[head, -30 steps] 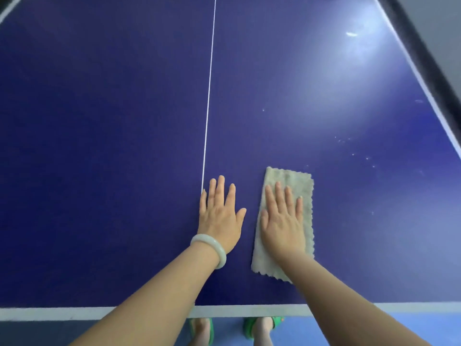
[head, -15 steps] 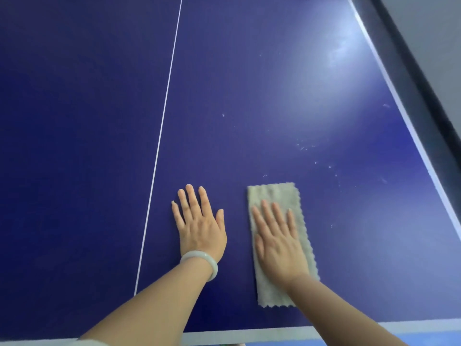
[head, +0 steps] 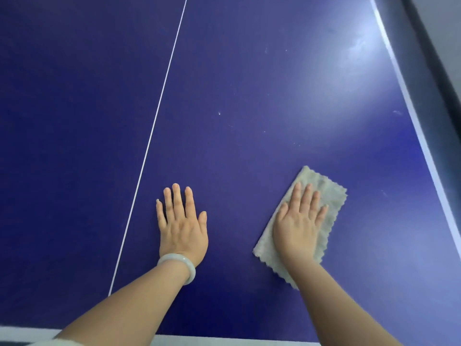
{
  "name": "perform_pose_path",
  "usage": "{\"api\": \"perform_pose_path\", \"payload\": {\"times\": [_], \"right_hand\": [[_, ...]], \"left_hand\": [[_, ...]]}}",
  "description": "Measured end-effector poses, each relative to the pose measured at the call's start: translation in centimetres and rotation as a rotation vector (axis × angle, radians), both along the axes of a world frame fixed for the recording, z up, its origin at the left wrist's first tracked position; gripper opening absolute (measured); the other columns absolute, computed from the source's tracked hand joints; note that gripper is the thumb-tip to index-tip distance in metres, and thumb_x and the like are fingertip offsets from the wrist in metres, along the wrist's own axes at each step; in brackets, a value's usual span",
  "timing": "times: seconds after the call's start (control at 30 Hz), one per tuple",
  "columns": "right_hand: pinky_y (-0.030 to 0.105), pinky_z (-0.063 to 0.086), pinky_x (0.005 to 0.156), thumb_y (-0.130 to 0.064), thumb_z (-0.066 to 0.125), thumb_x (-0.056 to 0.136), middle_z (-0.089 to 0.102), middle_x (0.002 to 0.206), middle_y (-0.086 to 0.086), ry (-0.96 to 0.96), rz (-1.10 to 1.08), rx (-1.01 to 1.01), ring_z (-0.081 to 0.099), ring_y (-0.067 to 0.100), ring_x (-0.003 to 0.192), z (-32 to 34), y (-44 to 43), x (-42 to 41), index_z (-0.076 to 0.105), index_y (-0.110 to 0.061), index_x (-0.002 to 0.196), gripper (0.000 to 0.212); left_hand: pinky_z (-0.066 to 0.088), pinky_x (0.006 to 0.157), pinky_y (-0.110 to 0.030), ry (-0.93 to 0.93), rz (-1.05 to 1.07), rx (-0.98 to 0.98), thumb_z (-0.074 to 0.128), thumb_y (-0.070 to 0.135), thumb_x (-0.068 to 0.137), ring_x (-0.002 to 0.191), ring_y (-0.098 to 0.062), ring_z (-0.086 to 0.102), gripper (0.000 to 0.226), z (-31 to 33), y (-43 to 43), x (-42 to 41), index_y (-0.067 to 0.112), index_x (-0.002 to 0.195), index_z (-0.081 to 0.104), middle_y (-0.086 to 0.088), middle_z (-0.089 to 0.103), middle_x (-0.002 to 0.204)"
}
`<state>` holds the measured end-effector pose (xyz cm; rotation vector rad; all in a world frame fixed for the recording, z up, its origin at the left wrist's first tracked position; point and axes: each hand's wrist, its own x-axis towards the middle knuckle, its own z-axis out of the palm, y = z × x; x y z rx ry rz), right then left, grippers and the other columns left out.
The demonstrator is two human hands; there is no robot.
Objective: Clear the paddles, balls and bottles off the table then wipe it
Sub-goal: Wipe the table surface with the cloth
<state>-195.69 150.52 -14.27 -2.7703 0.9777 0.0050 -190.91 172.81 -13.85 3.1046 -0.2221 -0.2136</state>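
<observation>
two flat grips on the blue counter point(head: 249, 126), the right one pressing a cloth

the right grip point(head: 298, 228) lies palm down on a beige cloth point(head: 333, 197), fingers straight and close together, pinching nothing. the cloth lies flat on the counter, tilted so its far end leans toward the right edge, in the near right part, short of the near edge and apart from the white right border point(head: 412, 121). the left grip point(head: 182, 228) rests bare on the counter, fingers straight and a little spread, thumb out, holding nothing. it lies just right of the thin white centre line point(head: 159, 103) and well apart from the cloth. a pale bracelet point(head: 178, 264) circles the left wrist. small white specks point(head: 219, 113) dot the surface beyond the grips, and a bright glare point(head: 356, 43) sits near the far right edge.
</observation>
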Motion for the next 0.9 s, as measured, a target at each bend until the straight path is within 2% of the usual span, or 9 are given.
{"api": "perform_pose_path", "payload": {"times": [0.07, 0.2, 0.27, 0.37, 0.43, 0.53, 0.73, 0.8, 0.9], "right_hand": [[0.053, 0.009, 0.121, -0.031, 0.025, 0.099, 0.018, 0.164, 0.007, -0.042, 0.213, -0.02, 0.012, 0.026, 0.152, -0.2, 3.9, -0.4, 0.019, -0.018, 0.157, 0.06], [0.048, 0.005, 0.123, -0.036, 0.025, 0.102, 0.012, 0.165, -0.001, -0.006, 0.817, 0.021, 0.002, 0.019, 0.153, 0.2, 2.4, 0.4, 0.02, -0.024, 0.158, 0.057], [0.049, 0.01, 0.122, -0.036, 0.026, 0.1, 0.016, 0.165, -0.002, -0.026, 0.716, -0.031, 0.008, 0.018, 0.153, -0.1, -1.9, 0.7, 0.024, -0.026, 0.157, 0.058], [0.047, -0.001, 0.123, -0.033, 0.02, 0.102, 0.004, 0.166, -0.002, 0.047, 0.131, 0.017, -0.002, 0.017, 0.153, -0.2, -6.7, 0.5, 0.008, -0.027, 0.159, 0.058], [0.05, -0.002, 0.123, -0.032, 0.018, 0.103, 0.001, 0.167, 0.002, 0.044, -0.078, 0.03, -0.003, 0.022, 0.153, -0.1, -5.0, 0.3, 0.005, -0.023, 0.159, 0.058], [0.053, 0.006, 0.122, -0.033, 0.018, 0.1, 0.01, 0.165, 0.008, -0.029, 0.009, 0.002, 0.007, 0.027, 0.153, 0.0, 2.4, -0.1, 0.013, -0.016, 0.158, 0.061], [0.047, 0.004, 0.123, -0.036, 0.021, 0.104, 0.003, 0.166, -0.003, 0.031, 0.657, 0.02, -0.005, 0.017, 0.153, 0.8, 5.6, -6.5, 0.01, -0.025, 0.159, 0.057], [0.046, 0.006, 0.123, -0.035, 0.021, 0.103, 0.005, 0.166, -0.006, 0.051, 0.636, -0.03, -0.001, 0.016, 0.153, 0.5, 1.7, -8.2, 0.011, -0.028, 0.159, 0.057], [0.044, 0.001, 0.124, -0.038, 0.013, 0.098, 0.002, 0.166, -0.007, 0.097, 0.205, -0.03, -0.003, 0.014, 0.153, 0.3, -2.6, -8.8, 0.007, -0.03, 0.158, 0.061]], "left_hand": [[0.013, 0.121, -0.055, 0.0, 0.001, 0.004, 0.016, 0.045, 0.098, 0.151, -0.035, 0.006, 0.069, 0.1, -0.1, 0.0, 0.007, 0.155, 0.017, -0.019, 0.011, 0.162], [0.011, 0.122, -0.053, -0.016, 0.013, 0.002, 0.015, 0.045, 0.097, 0.151, -0.034, 0.005, 0.069, 0.1, -0.1, 0.0, 0.007, 0.155, 0.018, -0.018, 0.01, 0.163], [0.01, 0.122, -0.053, -0.019, 0.014, 0.002, 0.015, 0.045, 0.097, 0.151, -0.034, 0.006, 0.069, 0.1, -0.2, -0.1, 0.007, 0.155, 0.017, -0.018, 0.011, 0.163], [0.01, 0.122, -0.053, -0.02, 0.013, 0.005, 0.014, 0.045, 0.097, 0.151, -0.034, 0.006, 0.069, 0.2, -0.3, -0.1, 0.007, 0.155, 0.016, -0.018, 0.011, 0.163], [0.008, 0.122, -0.053, -0.018, 0.018, 0.008, 0.012, 0.046, 0.097, 0.151, -0.034, 0.005, 0.07, 0.3, -0.3, -0.1, 0.007, 0.156, 0.015, -0.018, 0.01, 0.163], [0.007, 0.122, -0.053, -0.007, 0.013, 0.014, 0.008, 0.046, 0.097, 0.152, -0.033, 0.002, 0.07, 0.2, -0.2, -0.1, 0.008, 0.156, 0.012, -0.017, 0.007, 0.163], [0.005, 0.122, -0.053, -0.002, 0.012, 0.004, 0.022, 0.043, 0.101, 0.152, -0.034, 0.001, 0.066, 0.1, -0.1, -0.2, 0.008, 0.157, 0.011, -0.018, 0.006, 0.163], [0.005, 0.122, -0.053, 0.006, 0.011, 0.003, 0.025, 0.042, 0.101, 0.151, -0.035, 0.002, 0.066, 0.2, 0.0, -0.2, 0.008, 0.157, 0.011, -0.018, 0.006, 0.163], [0.005, 0.122, -0.053, 0.014, 0.003, 0.001, 0.024, 0.042, 0.101, 0.151, -0.035, 0.001, 0.066, 0.3, 0.1, -0.3, 0.009, 0.157, 0.01, -0.018, 0.005, 0.163]]}}
